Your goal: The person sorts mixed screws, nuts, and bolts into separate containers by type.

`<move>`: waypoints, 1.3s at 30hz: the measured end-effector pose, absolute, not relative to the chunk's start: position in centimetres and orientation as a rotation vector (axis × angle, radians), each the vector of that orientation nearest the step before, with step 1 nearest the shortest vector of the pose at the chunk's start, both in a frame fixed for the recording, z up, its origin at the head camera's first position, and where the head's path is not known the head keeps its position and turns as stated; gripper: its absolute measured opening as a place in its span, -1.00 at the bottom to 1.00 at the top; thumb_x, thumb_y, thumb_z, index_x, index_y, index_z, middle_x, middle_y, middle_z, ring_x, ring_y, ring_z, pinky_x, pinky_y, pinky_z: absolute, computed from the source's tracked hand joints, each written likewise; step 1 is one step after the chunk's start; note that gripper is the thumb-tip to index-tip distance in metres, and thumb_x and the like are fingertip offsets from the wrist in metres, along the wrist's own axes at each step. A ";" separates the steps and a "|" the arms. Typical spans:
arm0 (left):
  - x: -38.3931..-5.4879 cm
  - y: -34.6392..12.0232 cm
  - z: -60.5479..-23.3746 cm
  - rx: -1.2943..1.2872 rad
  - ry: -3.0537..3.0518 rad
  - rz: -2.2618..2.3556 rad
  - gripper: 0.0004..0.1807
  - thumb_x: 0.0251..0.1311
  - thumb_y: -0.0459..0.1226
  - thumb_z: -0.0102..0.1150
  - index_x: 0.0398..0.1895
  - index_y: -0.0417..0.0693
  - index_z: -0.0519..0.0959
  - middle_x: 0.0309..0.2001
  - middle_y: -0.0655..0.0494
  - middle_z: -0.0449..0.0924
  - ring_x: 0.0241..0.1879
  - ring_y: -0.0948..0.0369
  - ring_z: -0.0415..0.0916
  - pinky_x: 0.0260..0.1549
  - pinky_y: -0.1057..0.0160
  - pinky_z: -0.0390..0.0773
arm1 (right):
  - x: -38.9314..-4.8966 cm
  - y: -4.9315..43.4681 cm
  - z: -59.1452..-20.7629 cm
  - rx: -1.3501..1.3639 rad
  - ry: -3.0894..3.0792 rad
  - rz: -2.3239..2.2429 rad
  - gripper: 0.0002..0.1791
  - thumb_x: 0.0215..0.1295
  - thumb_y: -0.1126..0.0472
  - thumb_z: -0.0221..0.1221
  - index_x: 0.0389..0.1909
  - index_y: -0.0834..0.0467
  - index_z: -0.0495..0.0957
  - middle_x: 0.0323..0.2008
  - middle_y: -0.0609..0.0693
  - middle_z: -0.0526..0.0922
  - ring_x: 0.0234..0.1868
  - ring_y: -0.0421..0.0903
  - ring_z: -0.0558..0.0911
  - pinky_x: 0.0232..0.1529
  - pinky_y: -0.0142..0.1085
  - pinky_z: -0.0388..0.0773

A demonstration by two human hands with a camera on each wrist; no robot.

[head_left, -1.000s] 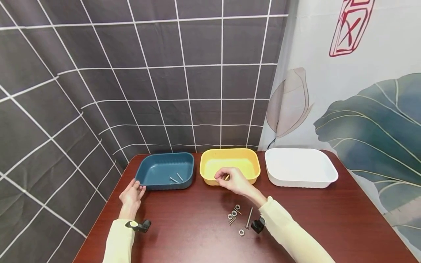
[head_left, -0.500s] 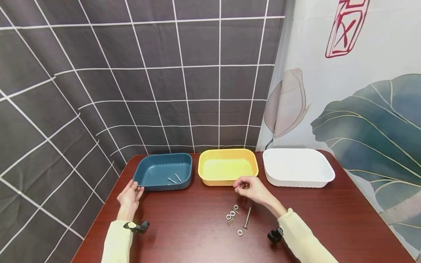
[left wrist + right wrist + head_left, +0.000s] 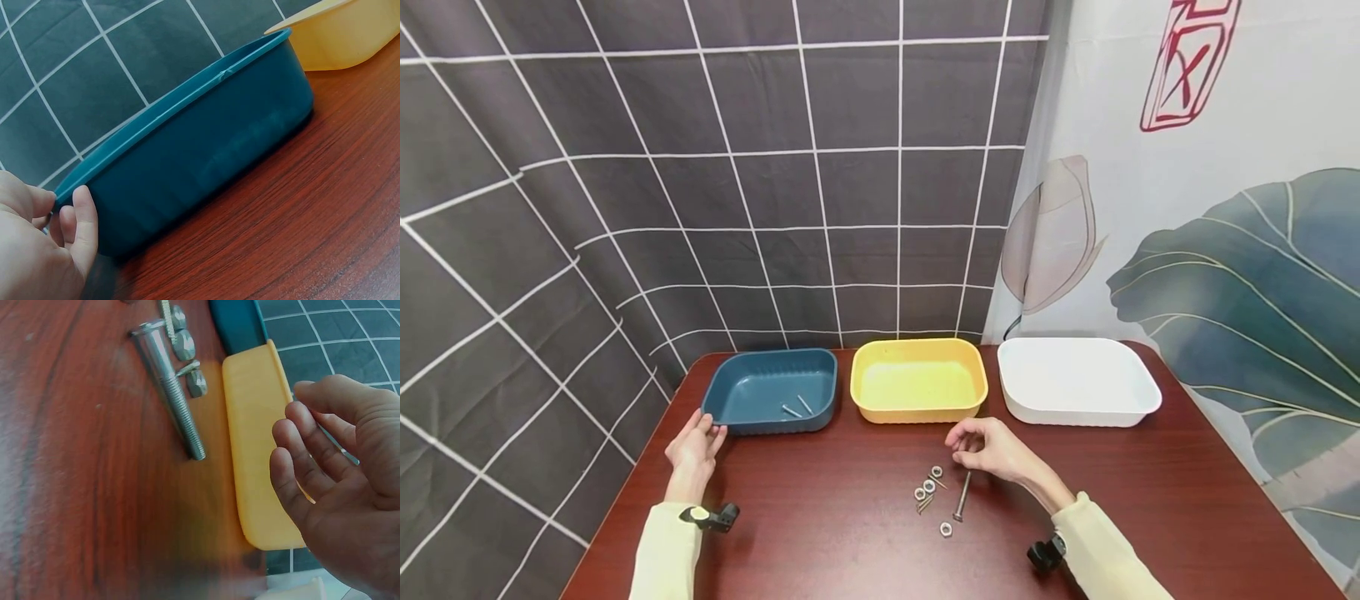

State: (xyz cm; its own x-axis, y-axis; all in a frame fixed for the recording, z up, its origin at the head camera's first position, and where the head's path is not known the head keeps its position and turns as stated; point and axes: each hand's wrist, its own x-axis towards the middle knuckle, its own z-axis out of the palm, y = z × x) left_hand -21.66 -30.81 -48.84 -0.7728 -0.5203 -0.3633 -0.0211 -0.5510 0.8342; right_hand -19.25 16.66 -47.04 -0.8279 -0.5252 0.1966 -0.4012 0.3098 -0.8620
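Note:
At the far left, my left hand (image 3: 691, 450) holds the front left corner of a blue tray (image 3: 200, 150), fingertips at its rim. Two screws (image 3: 792, 411) lie inside it. My right hand (image 3: 996, 454) is above the table in front of the yellow tray (image 3: 917, 415), its fingers loosely curled and nothing between them in the right wrist view. Just below its fingertips in the head view lies a long bolt (image 3: 961, 500). Several hex nuts (image 3: 928, 486) and a few small screws (image 3: 925, 503) lie left of the bolt; one nut (image 3: 946, 529) lies nearer the front.
A white tray (image 3: 1082, 414) stands to the right of the yellow one; the three trays form a row along the back of the brown table (image 3: 820, 517). Behind them hang a dark gridded cloth (image 3: 857, 192) and a white printed curtain (image 3: 1097, 100).
My right hand has moved from over the yellow tray's front edge rightward and toward me, to above the long bolt. My left hand stays at the blue tray's corner.

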 end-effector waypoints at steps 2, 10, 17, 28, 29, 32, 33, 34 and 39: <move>-21.6 -30.8 -48.8 0.873 -1.287 -2.376 -0.38 0.38 -0.49 0.05 0.50 -0.20 0.23 -0.56 0.16 0.52 -0.58 0.36 0.49 -0.41 0.42 0.71 | -19.6 17.2 -48.2 -0.895 2.426 -1.534 -0.82 0.10 0.59 0.27 -0.26 0.38 0.61 -0.42 0.04 0.62 -0.36 -0.12 0.59 -0.32 -0.37 0.63; -21.8 -30.9 -48.9 0.849 -1.277 -2.386 -0.39 0.39 -0.49 0.04 0.49 -0.22 0.21 -0.56 0.17 0.52 -0.58 0.37 0.48 -0.43 0.43 0.70 | -19.9 18.5 -50.8 -1.015 2.328 -1.541 -0.82 0.08 0.52 0.31 -0.27 0.35 0.61 -0.37 0.12 0.66 -0.31 -0.21 0.58 -0.26 -0.36 0.65; -21.9 -30.8 -48.9 0.859 -1.285 -2.373 -0.38 0.38 -0.49 0.05 0.50 -0.22 0.21 -0.55 0.16 0.52 -0.58 0.36 0.48 -0.42 0.43 0.71 | -19.5 18.8 -51.6 -1.093 2.360 -1.458 -0.80 0.06 0.48 0.34 -0.27 0.26 0.64 -0.32 0.12 0.65 -0.30 -0.02 0.59 -0.25 -0.31 0.64; -21.7 -30.7 -48.9 0.864 -1.293 -2.370 -0.38 0.38 -0.49 0.05 0.50 -0.21 0.22 -0.53 0.17 0.53 -0.57 0.37 0.49 -0.40 0.43 0.71 | -19.4 18.9 -52.1 -1.238 2.407 -1.369 -0.74 -0.02 0.42 0.40 -0.27 0.15 0.67 -0.28 0.01 0.63 -0.24 0.01 0.57 -0.21 -0.23 0.60; -21.7 -30.8 -48.9 0.863 -1.288 -2.372 -0.37 0.38 -0.49 0.05 0.50 -0.21 0.22 -0.53 0.17 0.53 -0.57 0.36 0.49 -0.40 0.43 0.71 | -19.5 18.9 -52.2 -1.242 2.409 -1.368 -0.74 -0.02 0.42 0.41 -0.26 0.15 0.67 -0.28 0.00 0.63 -0.24 0.01 0.57 -0.21 -0.23 0.59; -21.7 -30.8 -49.0 0.855 -1.275 -2.380 -0.36 0.38 -0.50 0.04 0.51 -0.22 0.19 -0.54 0.16 0.53 -0.57 0.36 0.49 -0.40 0.43 0.71 | -19.5 18.9 -52.4 -1.242 2.407 -1.364 -0.72 -0.03 0.42 0.41 -0.25 0.14 0.67 -0.26 0.00 0.63 -0.21 -0.01 0.56 -0.18 -0.22 0.58; -21.7 -30.8 -49.0 0.855 -1.273 -2.380 -0.36 0.38 -0.50 0.04 0.51 -0.22 0.19 -0.54 0.16 0.53 -0.57 0.36 0.49 -0.41 0.42 0.71 | -19.5 19.0 -52.5 -1.241 2.410 -1.354 -0.70 -0.04 0.42 0.41 -0.25 0.14 0.67 -0.25 -0.01 0.63 -0.20 -0.02 0.56 -0.16 -0.22 0.57; -21.8 -30.8 -49.0 0.855 -1.275 -2.379 -0.37 0.38 -0.50 0.04 0.51 -0.22 0.20 -0.54 0.16 0.54 -0.57 0.36 0.49 -0.41 0.42 0.71 | -19.5 19.0 -52.5 -1.239 2.414 -1.341 -0.69 -0.05 0.43 0.42 -0.24 0.13 0.67 -0.25 -0.02 0.62 -0.18 -0.04 0.55 -0.14 -0.22 0.56; -22.0 -30.7 -49.1 0.860 -1.283 -2.363 -0.38 0.37 -0.50 0.05 0.49 -0.23 0.23 -0.53 0.17 0.54 -0.57 0.36 0.49 -0.40 0.42 0.71 | -19.4 18.9 -52.6 -1.263 2.490 -1.216 -0.66 -0.11 0.44 0.41 -0.27 0.07 0.69 -0.24 -0.12 0.59 -0.12 -0.16 0.50 -0.07 -0.28 0.50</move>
